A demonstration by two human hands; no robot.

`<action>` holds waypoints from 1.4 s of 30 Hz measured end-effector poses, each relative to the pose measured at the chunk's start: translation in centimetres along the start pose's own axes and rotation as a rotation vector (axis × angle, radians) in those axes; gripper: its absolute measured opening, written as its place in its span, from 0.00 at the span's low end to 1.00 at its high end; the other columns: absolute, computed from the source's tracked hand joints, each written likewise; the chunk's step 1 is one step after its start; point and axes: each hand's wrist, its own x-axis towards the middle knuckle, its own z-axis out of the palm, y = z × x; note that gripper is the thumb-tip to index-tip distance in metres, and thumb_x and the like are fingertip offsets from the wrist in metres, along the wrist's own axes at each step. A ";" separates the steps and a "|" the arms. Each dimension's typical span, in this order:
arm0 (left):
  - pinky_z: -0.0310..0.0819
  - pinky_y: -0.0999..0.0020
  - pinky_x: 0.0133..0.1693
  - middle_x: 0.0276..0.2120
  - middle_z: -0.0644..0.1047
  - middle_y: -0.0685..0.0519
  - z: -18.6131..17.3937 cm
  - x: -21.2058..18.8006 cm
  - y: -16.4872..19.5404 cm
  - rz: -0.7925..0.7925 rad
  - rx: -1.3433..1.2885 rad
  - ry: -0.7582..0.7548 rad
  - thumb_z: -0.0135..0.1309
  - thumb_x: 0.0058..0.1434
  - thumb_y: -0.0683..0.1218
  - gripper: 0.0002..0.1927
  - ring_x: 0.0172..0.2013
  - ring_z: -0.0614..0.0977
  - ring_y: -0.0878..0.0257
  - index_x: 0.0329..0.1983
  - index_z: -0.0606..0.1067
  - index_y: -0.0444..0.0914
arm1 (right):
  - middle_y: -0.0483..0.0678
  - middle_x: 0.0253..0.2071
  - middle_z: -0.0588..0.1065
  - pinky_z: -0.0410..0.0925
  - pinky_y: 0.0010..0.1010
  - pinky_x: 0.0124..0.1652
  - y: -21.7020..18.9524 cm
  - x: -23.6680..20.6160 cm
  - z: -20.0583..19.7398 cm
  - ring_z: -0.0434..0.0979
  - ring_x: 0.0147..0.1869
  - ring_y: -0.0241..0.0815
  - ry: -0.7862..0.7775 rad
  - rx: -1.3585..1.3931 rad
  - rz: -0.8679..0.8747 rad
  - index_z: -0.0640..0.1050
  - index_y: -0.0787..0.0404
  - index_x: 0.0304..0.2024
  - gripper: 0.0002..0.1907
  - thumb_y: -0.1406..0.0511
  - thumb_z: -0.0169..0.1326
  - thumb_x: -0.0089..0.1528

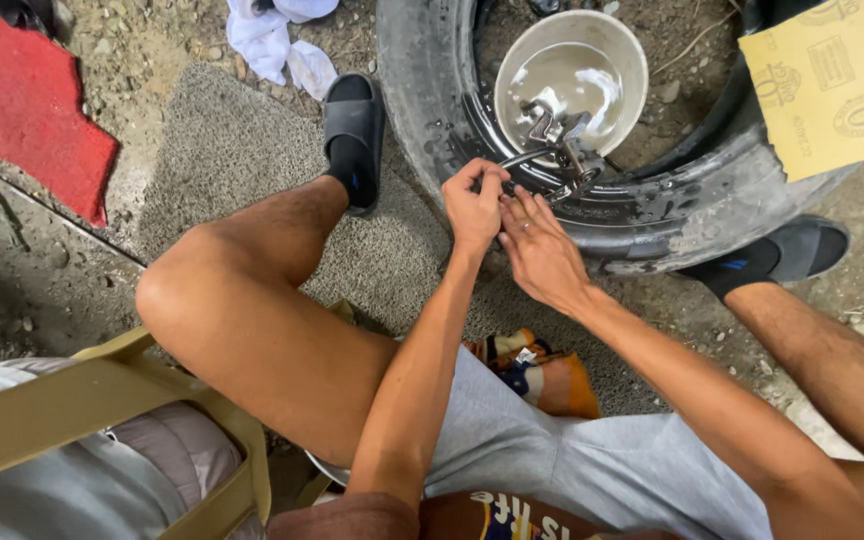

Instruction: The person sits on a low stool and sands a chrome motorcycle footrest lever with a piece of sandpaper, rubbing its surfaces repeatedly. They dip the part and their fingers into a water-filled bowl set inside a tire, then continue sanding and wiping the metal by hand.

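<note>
Wet black rubber tyre (pixel 652 215) lies on the gravel ground (pixel 152 60), its near rim under both hands. Left hand (pixel 474 205) has its grip pinched shut on a thin curved metal rod (pixel 522 158); right hand (pixel 540 250) rests open-fingered on the tyre. 1 white plastic basin of water (pixel 632 70) sits inside the tyre.

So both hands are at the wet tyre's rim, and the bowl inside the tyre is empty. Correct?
Not quite: the head view shows the white bowl holding water, not empty. The left hand and right hand are at the wet tyre rim, as you said.
</note>
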 end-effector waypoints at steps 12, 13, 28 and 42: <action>0.67 0.73 0.30 0.21 0.75 0.55 0.2 -0.1 -0.8 0.055 0.006 0.014 0.50 0.66 0.41 0.11 0.26 0.76 0.70 0.30 0.79 0.32 | 0.55 0.64 0.73 0.53 0.49 0.72 -0.4 -0.6 -0.8 0.66 0.74 0.53 0.034 0.063 -0.028 0.75 0.68 0.60 0.20 0.66 0.50 0.67; 0.67 0.73 0.30 0.22 0.76 0.55 0.2 -0.1 -0.8 0.056 0.000 0.014 0.50 0.65 0.41 0.11 0.26 0.76 0.70 0.30 0.79 0.32 | 0.56 0.64 0.74 0.54 0.48 0.72 0.0 -0.7 -0.9 0.67 0.73 0.53 0.027 0.069 -0.020 0.75 0.69 0.61 0.20 0.66 0.50 0.67; 0.67 0.74 0.28 0.19 0.75 0.55 -0.1 0.2 -0.4 0.057 0.054 0.031 0.50 0.63 0.42 0.11 0.24 0.77 0.70 0.29 0.79 0.32 | 0.58 0.64 0.70 0.65 0.45 0.56 -0.8 -0.3 -2.7 0.69 0.59 0.57 0.041 -0.062 0.155 0.78 0.60 0.59 0.23 0.63 0.56 0.62; 0.68 0.73 0.30 0.21 0.76 0.55 -0.2 -0.8 -0.5 0.071 0.026 0.043 0.49 0.62 0.41 0.11 0.25 0.77 0.70 0.30 0.80 0.33 | 0.52 0.60 0.72 0.70 0.44 0.59 -2.2 0.2 0.5 0.75 0.60 0.55 0.059 0.325 0.388 0.79 0.65 0.53 0.13 0.66 0.54 0.68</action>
